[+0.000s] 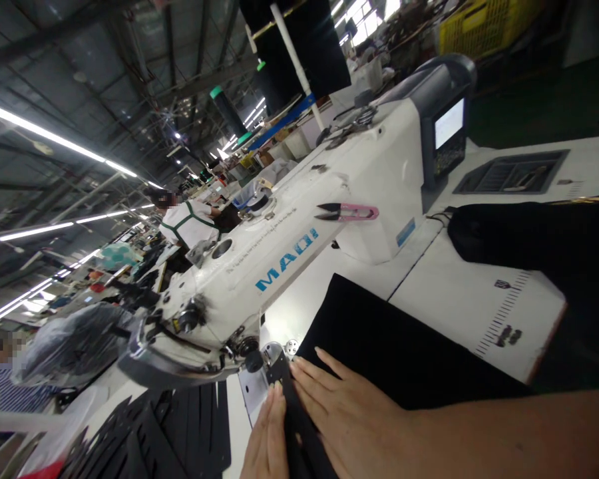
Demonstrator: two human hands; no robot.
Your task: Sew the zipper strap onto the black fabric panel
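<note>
A white sewing machine (289, 256) with blue lettering slants across the middle. Black fabric (379, 339) lies on its bed, and a narrow dark strip (297, 426) runs from near the needle area toward the bottom edge. My right hand (354, 412) rests flat with its fingers stretched out, along the strip's right side and over the fabric's edge. On the strip's left side is my left hand (267, 432), fingers extended and side by side, tips just below the machine head. The strip lies between the two hands. The needle itself is hidden.
Cut black pieces (180, 426) are piled at the lower left. Pink-handled snips (347, 212) lie on the machine arm. More dark fabric (519, 236) sits at the right, near a recessed tray (512, 173). A person (190, 221) in white is farther back; another is at the left edge.
</note>
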